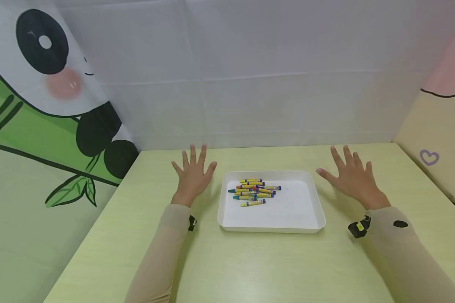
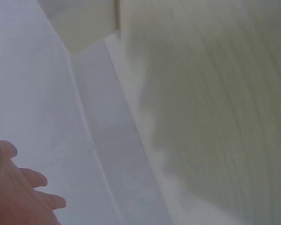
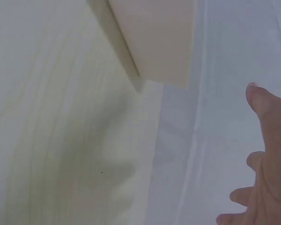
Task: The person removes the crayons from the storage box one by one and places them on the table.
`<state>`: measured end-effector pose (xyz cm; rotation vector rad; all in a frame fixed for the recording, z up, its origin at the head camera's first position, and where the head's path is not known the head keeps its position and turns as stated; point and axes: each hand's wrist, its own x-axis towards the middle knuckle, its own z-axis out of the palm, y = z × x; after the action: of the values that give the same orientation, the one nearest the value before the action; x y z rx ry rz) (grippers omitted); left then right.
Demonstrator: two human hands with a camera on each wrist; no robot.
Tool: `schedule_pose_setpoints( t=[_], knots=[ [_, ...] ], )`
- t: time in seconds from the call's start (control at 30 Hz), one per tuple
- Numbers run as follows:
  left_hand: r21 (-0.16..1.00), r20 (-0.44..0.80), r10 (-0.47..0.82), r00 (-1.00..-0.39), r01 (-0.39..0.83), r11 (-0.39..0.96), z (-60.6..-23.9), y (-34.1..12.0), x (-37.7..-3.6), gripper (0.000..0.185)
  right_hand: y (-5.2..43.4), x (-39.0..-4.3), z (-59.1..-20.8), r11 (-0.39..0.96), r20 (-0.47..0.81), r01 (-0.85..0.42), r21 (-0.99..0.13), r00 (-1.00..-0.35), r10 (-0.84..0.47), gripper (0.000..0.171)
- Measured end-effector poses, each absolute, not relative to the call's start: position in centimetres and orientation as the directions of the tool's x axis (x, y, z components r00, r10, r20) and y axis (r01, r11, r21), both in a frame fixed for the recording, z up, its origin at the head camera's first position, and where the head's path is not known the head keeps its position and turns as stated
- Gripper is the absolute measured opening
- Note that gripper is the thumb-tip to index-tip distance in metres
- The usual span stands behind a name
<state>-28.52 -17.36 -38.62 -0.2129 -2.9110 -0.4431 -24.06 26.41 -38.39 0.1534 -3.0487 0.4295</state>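
In the head view, a white tray [image 1: 288, 210] lies on the table with several crayons [image 1: 253, 203] heaped in its left half. Their wrappers are yellow and blue; green, orange, red and yellow tips show. My left hand [image 1: 191, 179] is spread beside the tray's left rim, holding nothing. On the other side, my right hand [image 1: 356, 180] also has its fingers spread, thumb toward the tray's right rim. Each wrist view shows only part of its own hand, the left hand [image 2: 14, 187] and the right hand [image 3: 276, 154], with bare fingers.
A pale wooden table [image 1: 273, 265] runs back to a white cloth wall [image 1: 250, 105]. At the left stands a panel painted with a panda [image 1: 41, 42] and green bamboo; at the right is a cream panel with a purple heart [image 1: 429, 157].
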Motion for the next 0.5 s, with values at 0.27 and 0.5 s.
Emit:
schedule_pose_setpoints(
  t=[0.27,0.5],
  knots=[
    [0.741,0.125,0.173,-0.977,0.208,0.638,-38.7,-17.3,-28.7,0.067,26.4,-24.1,-35.8,0.840,-0.062,-0.140,-0.524,-0.978,-0.201,0.086],
    [0.929,0.060,0.195,-0.979,0.126,0.347,-39.0,-16.9,-28.9,0.060,25.6,-24.0,-34.3,0.767,-0.092,-0.148,-0.625,-0.961,-0.261,0.077]
  ],
)
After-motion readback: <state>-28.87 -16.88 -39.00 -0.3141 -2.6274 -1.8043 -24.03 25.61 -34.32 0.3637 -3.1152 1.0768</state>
